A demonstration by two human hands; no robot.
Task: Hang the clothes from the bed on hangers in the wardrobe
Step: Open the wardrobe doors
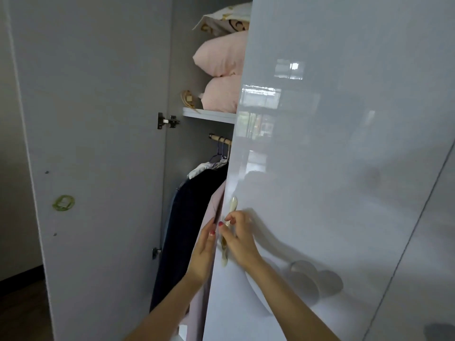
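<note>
While two hands (200,252) (240,238) meet one door (332,168), two pink pillows (222,57) stacked.

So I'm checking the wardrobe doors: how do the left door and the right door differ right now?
The left door is swung wide open, showing its matte inner face; the right door is nearly shut, showing its glossy reflective front. Both hands are at the right door: the right hand at its handle, the left hand at its edge. Both doors are pale grey.

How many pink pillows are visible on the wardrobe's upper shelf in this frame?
2. One pink pillow lies on top, under patterned bedding; the second sits beneath it on the shelf. The right door covers their right ends, so more may be hidden.
</note>
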